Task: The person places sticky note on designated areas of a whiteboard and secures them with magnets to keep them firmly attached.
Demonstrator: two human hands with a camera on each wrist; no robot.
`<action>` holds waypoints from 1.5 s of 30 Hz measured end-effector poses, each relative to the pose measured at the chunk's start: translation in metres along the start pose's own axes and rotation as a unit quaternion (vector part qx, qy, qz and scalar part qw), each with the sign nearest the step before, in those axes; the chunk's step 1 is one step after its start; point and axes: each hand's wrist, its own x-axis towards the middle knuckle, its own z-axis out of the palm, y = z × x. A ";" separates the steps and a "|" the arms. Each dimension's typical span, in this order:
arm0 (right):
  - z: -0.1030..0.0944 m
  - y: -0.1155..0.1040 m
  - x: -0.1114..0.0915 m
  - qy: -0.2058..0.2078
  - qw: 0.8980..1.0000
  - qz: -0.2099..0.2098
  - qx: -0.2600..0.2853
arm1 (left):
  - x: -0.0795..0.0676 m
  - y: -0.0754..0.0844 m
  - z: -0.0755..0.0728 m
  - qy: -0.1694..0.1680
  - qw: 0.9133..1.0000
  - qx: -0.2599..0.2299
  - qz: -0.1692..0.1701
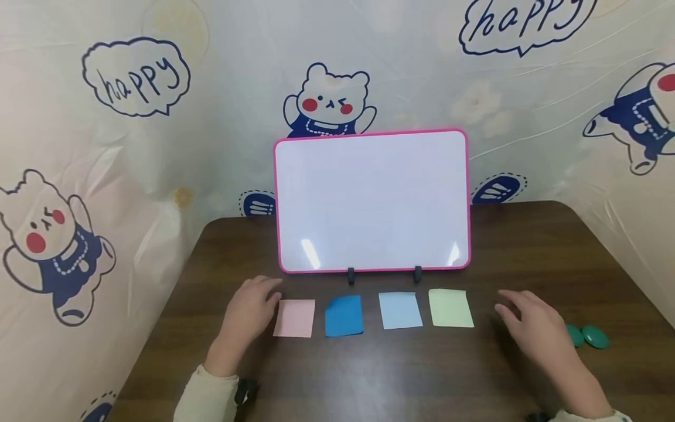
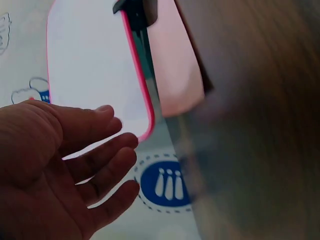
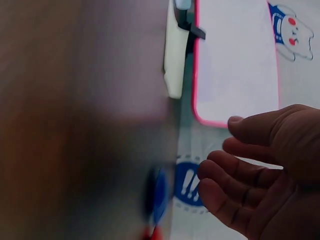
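Observation:
My left hand (image 1: 251,310) is just left of the pink sticky note (image 1: 294,319), fingers loosely bent and holding nothing. To the right of that note lie a dark blue sticky note (image 1: 344,316), a light blue one (image 1: 401,310) and a pale green one (image 1: 451,308), in a row. Past the green note is my right hand (image 1: 538,328), relaxed and holding nothing. Two green oval pieces (image 1: 596,337) lie beside it, one partly hidden. A blue piece (image 3: 160,196) and a red one (image 3: 155,233) show blurred in the right wrist view.
Behind the notes a pink-framed whiteboard (image 1: 372,202) stands upright on two black feet (image 1: 351,276). The brown table (image 1: 369,381) ends at a cloth backdrop (image 1: 232,105) printed with bears and lettering.

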 end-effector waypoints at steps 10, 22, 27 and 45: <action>-0.006 0.033 -0.015 -0.089 0.994 0.052 -0.027 | 0.001 -0.023 0.006 -0.079 0.984 -0.124 -0.103; -0.002 0.045 -0.022 -0.106 0.992 0.071 -0.022 | 0.002 -0.021 0.014 -0.107 0.968 -0.170 -0.153; 0.000 0.045 -0.023 -0.108 0.992 0.066 -0.030 | 0.003 -0.020 0.017 -0.106 0.968 -0.165 -0.156; 0.009 0.030 -0.028 -0.109 0.992 0.059 -0.021 | 0.009 -0.017 0.022 -0.098 0.967 -0.179 -0.152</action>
